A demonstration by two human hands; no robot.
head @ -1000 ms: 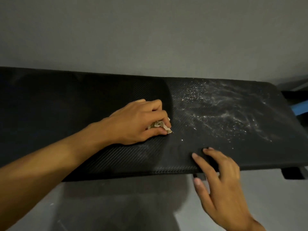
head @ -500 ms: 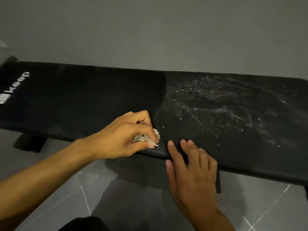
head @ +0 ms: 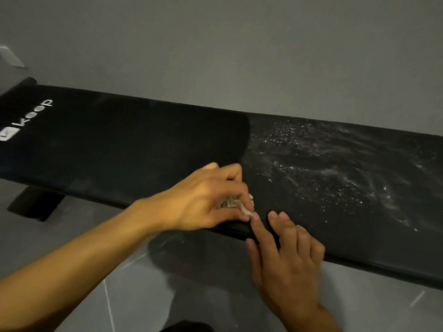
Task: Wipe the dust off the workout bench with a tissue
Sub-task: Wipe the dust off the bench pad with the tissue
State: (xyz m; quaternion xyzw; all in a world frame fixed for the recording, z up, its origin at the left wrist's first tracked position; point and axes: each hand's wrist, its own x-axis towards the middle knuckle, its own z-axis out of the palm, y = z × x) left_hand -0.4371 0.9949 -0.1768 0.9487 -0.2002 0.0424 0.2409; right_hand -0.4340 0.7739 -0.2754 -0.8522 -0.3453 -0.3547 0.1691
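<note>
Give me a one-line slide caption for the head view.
Left hand pinches a crumpled tissue at the bench edge; dust remains rightward.

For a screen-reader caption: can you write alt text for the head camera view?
A person's left hand presses a crumpled tissue on a black workout bench at its near edge, beside white dust covering the right half. The right hand rests fingertips on that edge.
</note>
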